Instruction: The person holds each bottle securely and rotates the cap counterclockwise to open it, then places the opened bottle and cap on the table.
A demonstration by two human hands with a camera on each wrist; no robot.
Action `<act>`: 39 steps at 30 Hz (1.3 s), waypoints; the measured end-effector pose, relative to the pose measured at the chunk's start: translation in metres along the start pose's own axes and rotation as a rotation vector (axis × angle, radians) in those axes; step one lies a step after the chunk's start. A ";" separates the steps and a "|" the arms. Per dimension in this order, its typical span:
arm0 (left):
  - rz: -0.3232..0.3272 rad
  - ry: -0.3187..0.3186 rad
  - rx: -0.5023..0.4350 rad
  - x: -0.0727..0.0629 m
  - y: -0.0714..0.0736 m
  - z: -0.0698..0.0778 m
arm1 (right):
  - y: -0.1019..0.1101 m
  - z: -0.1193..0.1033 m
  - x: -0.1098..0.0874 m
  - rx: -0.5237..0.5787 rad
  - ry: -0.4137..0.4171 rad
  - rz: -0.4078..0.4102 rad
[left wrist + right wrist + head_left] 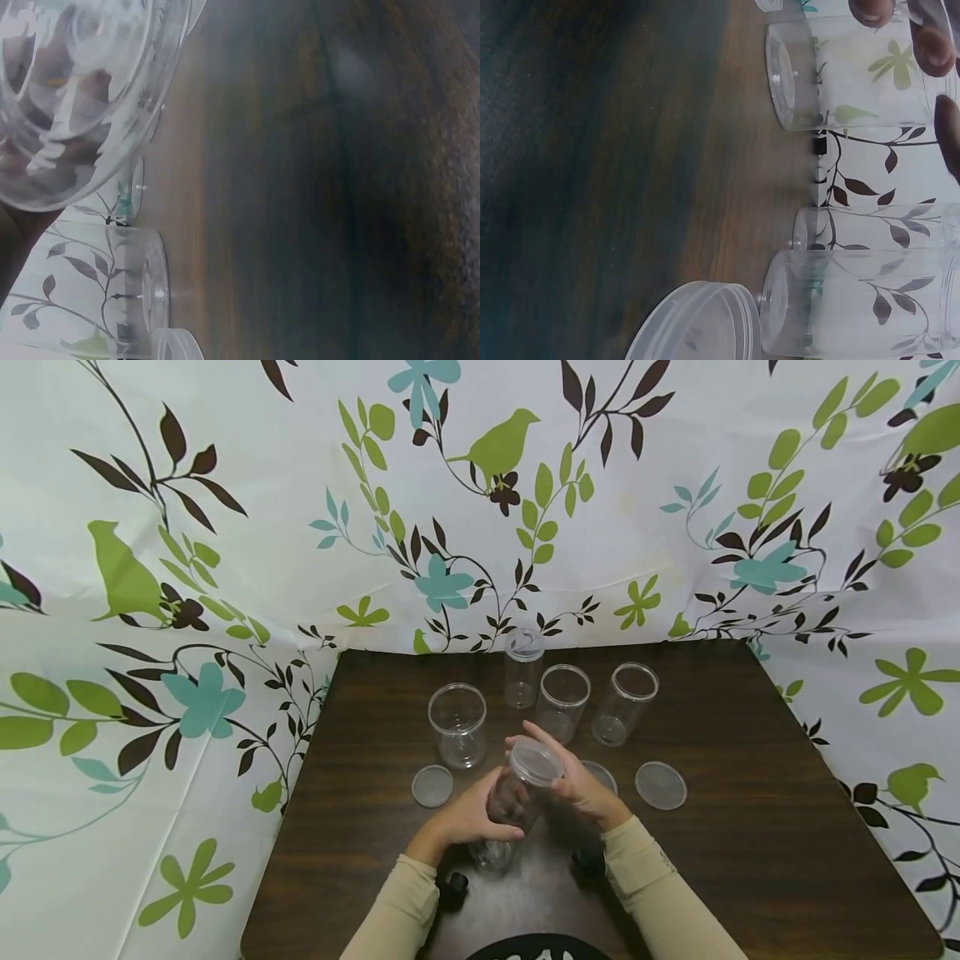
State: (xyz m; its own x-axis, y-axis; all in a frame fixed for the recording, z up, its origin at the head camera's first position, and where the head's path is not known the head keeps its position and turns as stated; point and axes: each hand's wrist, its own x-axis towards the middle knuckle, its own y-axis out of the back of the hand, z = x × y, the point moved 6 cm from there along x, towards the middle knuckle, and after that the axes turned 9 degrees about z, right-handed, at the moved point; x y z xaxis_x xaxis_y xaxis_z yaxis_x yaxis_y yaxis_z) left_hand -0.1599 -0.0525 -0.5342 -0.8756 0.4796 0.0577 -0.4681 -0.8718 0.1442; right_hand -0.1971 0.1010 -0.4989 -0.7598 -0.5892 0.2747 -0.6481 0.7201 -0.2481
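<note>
A clear plastic jar (517,797) is held tilted over the near part of the table, with a translucent lid (537,763) on its mouth. My left hand (474,814) grips the jar's body, thumb on the near side. Around the top, my right hand (573,781) holds the lid end, its thumb at the lid's edge. In the left wrist view the round base of the held jar (97,105) fills the upper left corner. Fingertips of the right hand (934,52) show at the upper right of the right wrist view.
Beyond my hands stand a wide jar (457,727), a lidded jar (522,681) and two open jars, one in the middle (564,702) and one at right (625,706). Loose lids lie at left (432,786), behind my right hand (602,775) and at right (661,785). Patterned cloth (285,527) surrounds the table.
</note>
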 end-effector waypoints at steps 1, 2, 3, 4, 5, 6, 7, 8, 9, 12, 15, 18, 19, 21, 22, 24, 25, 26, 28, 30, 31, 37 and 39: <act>0.012 -0.001 -0.013 0.000 0.001 -0.001 | 0.000 0.000 0.000 -0.003 -0.006 0.020; 0.027 0.000 -0.018 0.000 0.003 -0.001 | 0.001 0.001 -0.001 -0.003 -0.010 0.044; 0.043 -0.001 -0.023 0.001 0.005 -0.002 | 0.002 0.001 -0.001 -0.005 -0.013 0.074; 0.060 0.001 -0.030 0.001 0.006 -0.003 | 0.003 0.001 -0.001 -0.007 -0.015 0.108; 0.080 0.004 -0.027 0.001 0.008 -0.004 | 0.004 0.001 -0.002 -0.014 -0.013 0.147; 0.099 0.006 -0.025 0.001 0.010 -0.004 | 0.005 0.002 -0.003 -0.026 -0.014 0.188; 0.118 0.007 -0.021 0.001 0.011 -0.005 | 0.006 0.002 -0.004 -0.032 -0.017 0.224; 0.136 0.007 -0.017 0.001 0.013 -0.006 | 0.006 0.002 -0.006 -0.045 -0.017 0.259; 0.152 0.002 -0.019 0.001 0.014 -0.007 | 0.006 0.002 -0.008 -0.067 -0.020 0.292; 0.199 -0.006 -0.028 0.001 0.017 -0.008 | 0.002 0.001 -0.013 -0.102 -0.021 0.340; 0.226 -0.008 -0.042 0.001 0.019 -0.008 | -0.006 -0.004 -0.017 -0.112 -0.005 0.331; 0.244 -0.003 0.005 0.000 0.022 -0.008 | -0.013 -0.006 -0.018 -0.122 -0.017 0.321; 0.246 -0.004 0.029 0.000 0.023 -0.007 | -0.014 -0.006 -0.018 -0.134 -0.026 0.322; 0.250 -0.005 0.077 0.000 0.024 -0.008 | -0.016 -0.005 -0.018 -0.158 -0.042 0.328; 0.252 -0.011 0.105 0.000 0.024 -0.008 | -0.016 -0.006 -0.018 -0.171 -0.042 0.332; 0.248 -0.023 0.118 0.001 0.024 -0.007 | -0.016 -0.006 -0.016 -0.197 -0.029 0.337; 0.246 -0.025 0.122 0.002 0.023 -0.008 | -0.016 -0.006 -0.015 -0.199 -0.023 0.336; 0.243 -0.028 0.124 0.002 0.023 -0.008 | -0.017 -0.007 -0.014 -0.199 -0.015 0.333; 0.233 -0.031 0.150 0.003 0.021 -0.007 | -0.018 -0.007 -0.011 -0.206 -0.001 0.325; 0.217 -0.025 0.185 0.003 0.018 -0.007 | -0.018 -0.006 -0.009 -0.217 0.004 0.319; 0.205 -0.019 0.200 0.003 0.016 -0.007 | -0.018 -0.007 -0.008 -0.217 0.005 0.317; 0.134 -0.010 0.195 0.001 0.005 -0.004 | -0.009 -0.007 -0.001 -0.239 0.023 0.249; 0.119 -0.007 0.190 0.001 0.004 -0.003 | -0.006 -0.006 0.000 -0.229 0.022 0.182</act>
State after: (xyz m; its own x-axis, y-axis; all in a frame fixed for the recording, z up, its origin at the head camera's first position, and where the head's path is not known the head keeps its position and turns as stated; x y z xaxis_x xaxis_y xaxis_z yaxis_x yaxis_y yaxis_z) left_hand -0.1625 -0.0558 -0.5362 -0.9223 0.3753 0.0919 -0.3296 -0.8884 0.3197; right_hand -0.1932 0.0985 -0.4919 -0.8597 -0.4361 0.2659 -0.4705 0.8788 -0.0799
